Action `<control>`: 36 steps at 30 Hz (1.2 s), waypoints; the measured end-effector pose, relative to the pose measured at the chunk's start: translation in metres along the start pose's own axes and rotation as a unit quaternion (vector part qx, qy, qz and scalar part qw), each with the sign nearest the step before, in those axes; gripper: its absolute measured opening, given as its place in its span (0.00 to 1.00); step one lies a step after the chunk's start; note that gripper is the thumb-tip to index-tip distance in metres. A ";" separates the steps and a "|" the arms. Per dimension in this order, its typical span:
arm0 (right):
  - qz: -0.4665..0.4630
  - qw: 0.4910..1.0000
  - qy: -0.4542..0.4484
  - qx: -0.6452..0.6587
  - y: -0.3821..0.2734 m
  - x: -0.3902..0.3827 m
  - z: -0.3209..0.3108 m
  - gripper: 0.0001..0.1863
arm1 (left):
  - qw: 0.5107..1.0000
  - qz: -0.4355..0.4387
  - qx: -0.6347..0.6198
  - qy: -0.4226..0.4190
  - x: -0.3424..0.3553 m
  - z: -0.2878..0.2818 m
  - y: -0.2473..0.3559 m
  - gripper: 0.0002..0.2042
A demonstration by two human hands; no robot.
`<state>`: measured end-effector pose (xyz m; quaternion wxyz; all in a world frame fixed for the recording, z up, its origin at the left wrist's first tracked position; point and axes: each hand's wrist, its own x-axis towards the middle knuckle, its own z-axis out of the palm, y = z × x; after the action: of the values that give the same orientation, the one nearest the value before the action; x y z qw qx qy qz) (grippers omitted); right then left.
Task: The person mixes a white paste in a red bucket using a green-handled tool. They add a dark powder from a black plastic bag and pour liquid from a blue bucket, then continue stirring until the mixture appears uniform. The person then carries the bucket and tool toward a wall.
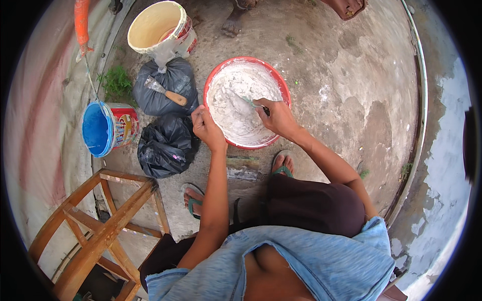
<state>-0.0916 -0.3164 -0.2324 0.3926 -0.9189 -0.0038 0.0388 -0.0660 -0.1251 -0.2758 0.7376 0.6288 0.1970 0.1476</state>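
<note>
A red round basin (287,95) stands on the ground in front of me, full of thick white paste (241,88) with lumps and stirred streaks. My right hand (277,116) is closed around the handle of a stirring tool (249,102), greenish where it shows near my fingers. Its far end is sunk in the paste, so its exact kind is hidden. At the basin's left side, my left hand (208,129) grips the red rim, fingers bent over the edge. White smears cover the inner wall of the basin.
Left of the basin lie two black plastic bags (168,145), a wooden-handled putty knife (168,92) on the upper one. Beyond are a cream bucket (150,27) and a blue-lined bucket (98,130). A wooden frame (108,228) stands at lower left; a pipe (424,90) runs along the right.
</note>
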 end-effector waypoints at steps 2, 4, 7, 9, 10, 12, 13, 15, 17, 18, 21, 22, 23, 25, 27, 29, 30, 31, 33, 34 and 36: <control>-0.068 0.996 -0.050 -0.042 -0.001 -0.009 0.001 0.14 | 1.000 -0.012 -0.016 0.010 0.004 -0.002 -0.004 0.17; -0.094 0.981 -0.130 -0.109 -0.002 -0.016 -0.010 0.15 | 1.000 0.011 0.011 0.000 0.005 0.001 -0.003 0.17; -0.132 0.955 -0.223 -0.145 -0.012 -0.026 -0.051 0.14 | 0.999 0.011 0.046 -0.008 0.006 0.006 0.008 0.18; -0.165 0.956 -0.208 -0.125 -0.010 -0.018 -0.081 0.14 | 0.998 0.014 0.067 -0.014 0.007 0.005 0.013 0.18; -0.168 0.959 -0.188 -0.126 -0.011 -0.010 -0.089 0.13 | 0.997 0.023 0.077 -0.016 0.010 0.003 0.012 0.18; -0.164 0.967 -0.139 -0.133 -0.008 0.005 -0.105 0.12 | 0.995 0.039 0.088 -0.025 0.012 0.004 0.012 0.17; -0.167 0.963 -0.132 -0.165 -0.006 0.015 -0.104 0.12 | 0.994 0.048 0.090 -0.025 0.014 0.004 0.013 0.17; -0.173 0.950 -0.117 -0.232 -0.004 0.041 -0.102 0.12 | 0.992 0.069 0.099 -0.038 0.013 0.010 0.017 0.16; -0.213 0.943 -0.093 -0.239 0.024 0.060 -0.097 0.15 | 0.987 0.094 0.116 -0.061 0.013 0.015 0.021 0.16; -0.236 0.938 -0.082 -0.239 0.035 0.065 -0.089 0.16 | 0.987 0.097 0.112 -0.068 0.014 0.014 0.020 0.16; -0.162 0.957 -0.109 -0.214 0.059 0.049 -0.086 0.17 | 0.987 0.084 0.110 -0.086 0.022 0.015 0.022 0.16; -0.158 0.954 -0.122 -0.223 0.063 0.046 -0.093 0.16 | 0.987 0.066 0.112 -0.090 0.026 0.021 0.027 0.16; -0.156 0.951 -0.137 -0.231 0.062 0.045 -0.101 0.15 | 0.988 0.047 0.116 -0.092 0.030 0.025 0.032 0.16; -0.167 0.937 -0.163 -0.261 0.049 0.052 -0.116 0.13 | 0.981 0.053 0.121 -0.145 0.047 0.036 0.034 0.16; -0.195 0.913 -0.190 -0.304 0.023 0.071 -0.133 0.12 | 0.969 0.046 0.149 -0.189 0.065 0.049 0.037 0.17; -0.251 0.891 -0.178 -0.333 0.005 0.086 -0.136 0.08 | 0.954 0.030 0.194 -0.226 0.083 0.068 0.043 0.18; -0.291 0.878 -0.165 -0.343 0.003 0.094 -0.135 0.07 | 0.947 0.038 0.210 -0.239 0.091 0.076 0.044 0.19; -0.330 0.863 -0.152 -0.351 0.000 0.103 -0.134 0.07 | 0.940 0.045 0.226 -0.251 0.099 0.083 0.045 0.19; -0.340 0.849 -0.149 -0.375 -0.006 0.118 -0.138 0.08 | 0.920 0.045 0.262 -0.287 0.110 0.098 0.045 0.20; -0.344 0.842 -0.149 -0.388 -0.008 0.124 -0.143 0.09 | 0.907 0.040 0.282 -0.310 0.113 0.106 0.046 0.20; -0.359 0.842 -0.120 -0.385 -0.008 0.136 -0.145 0.10 | 0.888 0.039 0.313 -0.333 0.119 0.117 0.048 0.20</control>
<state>0.0545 -0.4099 -0.1358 -0.0096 -0.9186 -0.3951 0.0009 0.0955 -0.1634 -0.2252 0.5181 0.8466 -0.0495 -0.1112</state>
